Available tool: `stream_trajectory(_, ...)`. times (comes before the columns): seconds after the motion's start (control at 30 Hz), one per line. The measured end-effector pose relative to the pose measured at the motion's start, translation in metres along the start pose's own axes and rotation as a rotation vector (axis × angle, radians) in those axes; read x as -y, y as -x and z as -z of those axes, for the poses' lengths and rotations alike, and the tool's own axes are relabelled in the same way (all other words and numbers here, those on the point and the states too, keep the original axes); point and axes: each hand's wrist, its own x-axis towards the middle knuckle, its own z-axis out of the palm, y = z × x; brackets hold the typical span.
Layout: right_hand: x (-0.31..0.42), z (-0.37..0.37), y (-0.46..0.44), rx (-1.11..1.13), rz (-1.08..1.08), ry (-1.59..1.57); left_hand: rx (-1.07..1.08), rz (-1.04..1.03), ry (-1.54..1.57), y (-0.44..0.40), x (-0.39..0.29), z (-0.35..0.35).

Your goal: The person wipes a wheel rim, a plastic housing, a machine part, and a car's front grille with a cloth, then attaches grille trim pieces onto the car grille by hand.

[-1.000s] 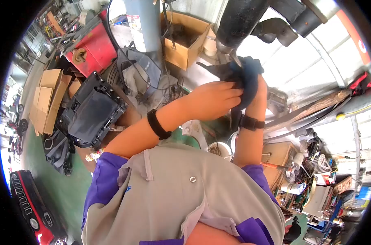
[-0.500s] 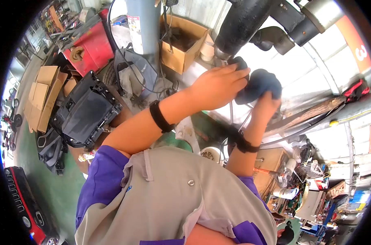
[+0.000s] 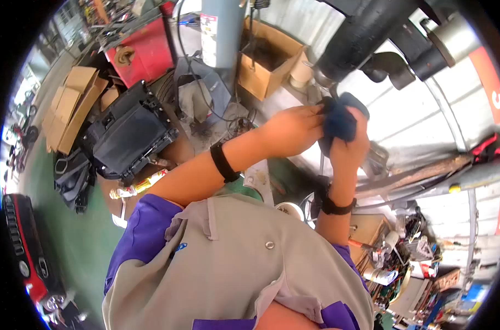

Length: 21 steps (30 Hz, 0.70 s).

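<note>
My right hand (image 3: 352, 140) is wrapped round a dark blue cloth (image 3: 341, 122), which hangs in folds below the end of a thick black cylinder (image 3: 365, 41). My left hand (image 3: 297, 131) has its fingers closed at the left side of the cloth, against a dark piece whose kind is blurred and partly hidden. Whether that piece belongs to the cloth or lies under it, I cannot tell. Both hands are close together, just under the cylinder's lower tip. Beside the cylinder a curved black bracket (image 3: 390, 69) sticks out.
An open cardboard box (image 3: 266, 82) stands behind my left hand, next to a grey post (image 3: 223, 38). Further left are a red bin (image 3: 143, 52), a black plastic case (image 3: 134, 140) and folded cardboard (image 3: 68, 110). Cluttered tools (image 3: 409, 247) lie at lower right.
My left hand has come down from near the cylinder's tip towards the cloth. My right hand has drawn the cloth up and closer to it. The view has shifted slightly.
</note>
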Motion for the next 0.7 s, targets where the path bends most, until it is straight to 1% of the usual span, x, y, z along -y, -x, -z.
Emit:
stream_trajectory(0.03, -0.004, 0.002, 0.002, -0.001, 0.012, 0.028, 0.019, 0.047, 0.015, 0.007, 0.000, 0.002)
stream_trajectory(0.1, -0.002, 0.008, 0.007, -0.047, -0.019, -0.077, 0.061, 0.146, 0.050, 0.023, 0.002, 0.005)
stream_trajectory(0.13, -0.002, 0.008, 0.013, -0.090, 0.014, -0.136, 0.065, 0.145, 0.068, 0.031, 0.004, 0.012)
stream_trajectory(0.17, -0.002, 0.009, 0.021, -0.133, 0.043, -0.197, 0.088, 0.209, 0.127, 0.040, 0.006, 0.018)
stream_trajectory(0.2, 0.014, 0.010, 0.028, -0.204, 0.093, -0.103, 0.109, 0.277, 0.190, 0.050, 0.006, 0.021)
stream_trajectory(0.27, 0.031, -0.002, 0.044, -0.362, 0.175, -0.305, 0.129, 0.394, 0.336, 0.068, 0.007, 0.033)
stream_trajectory(0.37, 0.042, -0.023, 0.053, -0.342, 0.299, -0.377, 0.104, 0.439, 0.393, 0.088, 0.007, 0.061)
stream_trajectory(0.4, 0.044, -0.022, 0.058, -0.277, 0.238, -0.276, 0.062, 0.451, 0.392, 0.091, 0.004, 0.074)
stream_trajectory(0.47, 0.055, -0.025, 0.057, -0.061, 0.225, -0.274, 0.120, 0.571, 0.388, 0.101, 0.001, 0.104)
stream_trajectory(0.5, 0.067, -0.033, 0.054, -0.013, 0.146, -0.349, 0.141, 0.629, 0.382, 0.107, -0.001, 0.119)
stream_trajectory(0.57, 0.071, -0.049, 0.062, -0.008, 0.155, -0.397, 0.076, 0.708, 0.325, 0.123, -0.007, 0.147)
stream_trajectory(0.63, 0.085, -0.059, 0.066, 0.057, 0.153, -0.420, 0.014, 0.795, 0.295, 0.149, -0.012, 0.174)
stream_trajectory(0.67, 0.095, -0.063, 0.071, 0.087, 0.147, -0.425, -0.036, 0.803, 0.220, 0.166, -0.012, 0.184)
stream_trajectory(0.7, 0.108, -0.072, 0.076, 0.100, 0.047, -0.504, -0.061, 0.822, 0.197, 0.181, -0.015, 0.196)
